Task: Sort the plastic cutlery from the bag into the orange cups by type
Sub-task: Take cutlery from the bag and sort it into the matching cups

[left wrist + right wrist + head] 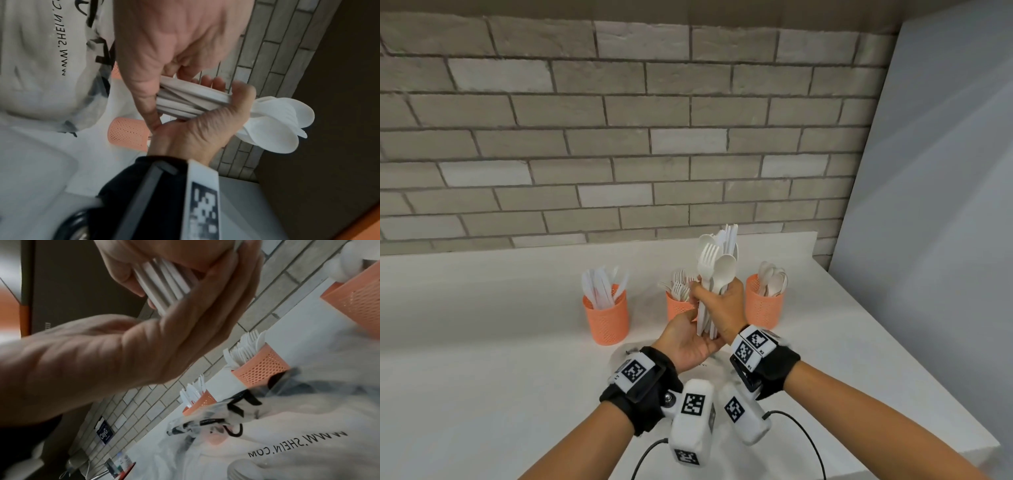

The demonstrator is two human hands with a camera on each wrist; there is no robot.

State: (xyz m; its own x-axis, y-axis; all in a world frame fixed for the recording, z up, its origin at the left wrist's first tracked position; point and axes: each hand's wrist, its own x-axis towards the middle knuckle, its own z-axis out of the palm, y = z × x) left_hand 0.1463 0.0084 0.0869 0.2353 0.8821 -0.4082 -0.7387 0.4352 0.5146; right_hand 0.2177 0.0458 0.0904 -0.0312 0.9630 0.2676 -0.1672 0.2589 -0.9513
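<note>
A mixed bundle of white plastic cutlery (717, 270) stands upright above the counter, fork and spoon heads on top. My right hand (726, 301) grips it round the middle. My left hand (688, 342) lies below, thumb and fingers pinching the handle ends (189, 100). Behind stand three orange mesh cups: the left cup (606, 318) holds knives, the middle cup (678, 306) forks, the right cup (763, 305) spoons. The printed plastic bag (287, 443) lies crumpled on the counter under my hands.
The white counter (482, 325) runs back to a grey brick wall (619, 137). A grey panel (945, 205) closes off the right side, and the counter's edge falls away at the front right. Two black cables (808, 435) hang from my wrists.
</note>
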